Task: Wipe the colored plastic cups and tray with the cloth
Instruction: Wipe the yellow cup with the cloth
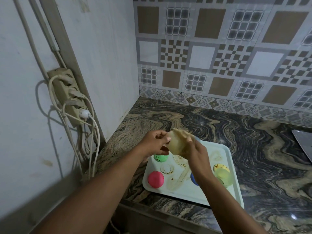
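Note:
My left hand [156,142] grips a pale cream cup [174,145] in the air above the back left of the tray. My right hand [194,153] presses a beige cloth [181,132] over the cup's top and right side. Below lies the white tray [185,191], smeared with brownish stains. Several cups stand upside down on it: a green cup [160,158] with dark specks, a pink cup [155,179], a blue cup [193,179] half hidden by my right wrist, a stained yellow cup [219,167] and a translucent yellow-green cup [224,178].
The tray sits on a swirled marble counter [253,149], close to its front edge [152,208]. A power strip [67,95] with hanging cables is on the left wall. A shiny metal sheet [303,142] shows at the right edge. A tiled wall stands behind.

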Demonstrator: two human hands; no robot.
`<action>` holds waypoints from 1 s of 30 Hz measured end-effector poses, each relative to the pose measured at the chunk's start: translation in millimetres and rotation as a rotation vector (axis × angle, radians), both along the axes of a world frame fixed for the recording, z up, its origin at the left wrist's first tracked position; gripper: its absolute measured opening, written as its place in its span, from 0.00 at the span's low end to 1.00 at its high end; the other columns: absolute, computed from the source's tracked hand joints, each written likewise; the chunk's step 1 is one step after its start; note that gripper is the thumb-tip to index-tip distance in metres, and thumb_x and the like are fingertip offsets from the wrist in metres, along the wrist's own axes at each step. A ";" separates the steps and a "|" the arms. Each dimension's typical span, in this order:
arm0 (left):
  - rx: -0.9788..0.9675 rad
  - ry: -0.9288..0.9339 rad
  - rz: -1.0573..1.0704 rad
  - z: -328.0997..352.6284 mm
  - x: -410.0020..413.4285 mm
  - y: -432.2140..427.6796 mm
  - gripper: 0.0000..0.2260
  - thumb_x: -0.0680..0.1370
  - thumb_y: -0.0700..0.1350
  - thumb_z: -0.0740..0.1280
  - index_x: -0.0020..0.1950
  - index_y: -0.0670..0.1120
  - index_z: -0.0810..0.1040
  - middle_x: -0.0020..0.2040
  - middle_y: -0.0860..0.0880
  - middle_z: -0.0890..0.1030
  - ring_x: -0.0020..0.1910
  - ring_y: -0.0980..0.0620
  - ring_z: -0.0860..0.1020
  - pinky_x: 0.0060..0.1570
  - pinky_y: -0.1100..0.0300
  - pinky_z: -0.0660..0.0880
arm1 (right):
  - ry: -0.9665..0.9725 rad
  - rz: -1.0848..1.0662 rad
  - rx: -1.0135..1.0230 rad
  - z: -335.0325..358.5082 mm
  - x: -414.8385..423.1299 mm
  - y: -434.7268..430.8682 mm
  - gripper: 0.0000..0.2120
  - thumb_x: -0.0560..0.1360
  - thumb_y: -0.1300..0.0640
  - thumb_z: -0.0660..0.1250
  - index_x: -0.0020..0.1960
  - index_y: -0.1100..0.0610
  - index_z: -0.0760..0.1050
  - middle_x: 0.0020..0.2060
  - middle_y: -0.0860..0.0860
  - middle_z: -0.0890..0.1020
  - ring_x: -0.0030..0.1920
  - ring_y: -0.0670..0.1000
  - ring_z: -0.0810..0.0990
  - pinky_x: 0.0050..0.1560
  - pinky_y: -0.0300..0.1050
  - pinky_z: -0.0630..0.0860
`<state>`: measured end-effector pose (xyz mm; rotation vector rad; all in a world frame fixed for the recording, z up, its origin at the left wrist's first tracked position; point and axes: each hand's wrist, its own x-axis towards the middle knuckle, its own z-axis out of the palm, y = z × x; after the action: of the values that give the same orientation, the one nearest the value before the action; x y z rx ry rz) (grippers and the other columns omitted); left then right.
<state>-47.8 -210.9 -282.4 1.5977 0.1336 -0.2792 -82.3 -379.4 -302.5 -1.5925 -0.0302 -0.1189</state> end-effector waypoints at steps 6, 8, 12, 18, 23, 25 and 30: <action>-0.007 -0.064 0.039 1.4 -4.8 -9.1 0.07 0.79 0.45 0.71 0.46 0.42 0.83 0.42 0.40 0.82 0.44 0.45 0.84 0.50 0.41 0.83 | -0.138 -0.043 -0.250 -11.1 3.9 6.0 0.14 0.85 0.50 0.56 0.58 0.50 0.80 0.49 0.47 0.85 0.49 0.46 0.83 0.50 0.42 0.79; -0.049 -0.068 0.031 0.8 -8.5 -8.9 0.03 0.78 0.43 0.72 0.47 0.43 0.83 0.45 0.40 0.83 0.46 0.43 0.85 0.52 0.41 0.82 | 0.100 -0.004 -0.039 -1.8 16.2 0.3 0.16 0.85 0.51 0.56 0.59 0.54 0.81 0.52 0.56 0.86 0.52 0.55 0.85 0.53 0.56 0.83; -0.110 -0.027 0.047 5.0 -6.7 -6.9 0.04 0.78 0.41 0.72 0.48 0.41 0.82 0.51 0.37 0.83 0.52 0.39 0.83 0.58 0.41 0.80 | 0.424 0.066 0.414 19.2 24.7 -13.6 0.16 0.84 0.59 0.54 0.65 0.62 0.75 0.56 0.64 0.84 0.53 0.65 0.85 0.53 0.58 0.83; -0.117 0.086 0.076 19.6 -0.7 -9.5 0.16 0.78 0.52 0.72 0.52 0.39 0.82 0.53 0.35 0.83 0.54 0.37 0.83 0.53 0.42 0.82 | -0.057 -0.097 0.006 3.3 1.6 5.5 0.16 0.83 0.48 0.58 0.59 0.50 0.82 0.52 0.52 0.86 0.54 0.53 0.84 0.56 0.60 0.81; -0.102 0.131 0.109 22.5 -2.2 -9.9 0.18 0.77 0.53 0.72 0.60 0.42 0.78 0.57 0.37 0.80 0.52 0.40 0.83 0.39 0.51 0.83 | -0.087 0.040 0.006 11.8 -9.0 6.5 0.26 0.81 0.38 0.54 0.62 0.52 0.83 0.59 0.48 0.85 0.61 0.50 0.82 0.60 0.52 0.79; -0.160 0.175 0.109 20.0 -3.7 -9.1 0.19 0.78 0.49 0.73 0.63 0.43 0.72 0.62 0.36 0.75 0.54 0.37 0.80 0.38 0.48 0.82 | 0.071 0.041 0.148 16.9 -6.7 -1.1 0.29 0.82 0.35 0.52 0.55 0.52 0.86 0.55 0.49 0.86 0.58 0.51 0.83 0.59 0.52 0.80; -0.004 0.113 0.141 13.2 -7.9 -25.3 0.20 0.83 0.61 0.58 0.64 0.47 0.75 0.61 0.39 0.78 0.52 0.44 0.81 0.33 0.56 0.81 | -0.061 0.058 -0.201 17.7 3.3 -2.1 0.10 0.84 0.52 0.61 0.60 0.51 0.79 0.54 0.49 0.84 0.52 0.49 0.83 0.54 0.58 0.81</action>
<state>-55.7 -236.1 -269.2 1.5602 0.3312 -0.2605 -79.0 -381.5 -284.8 -1.7870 -0.1392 -0.1218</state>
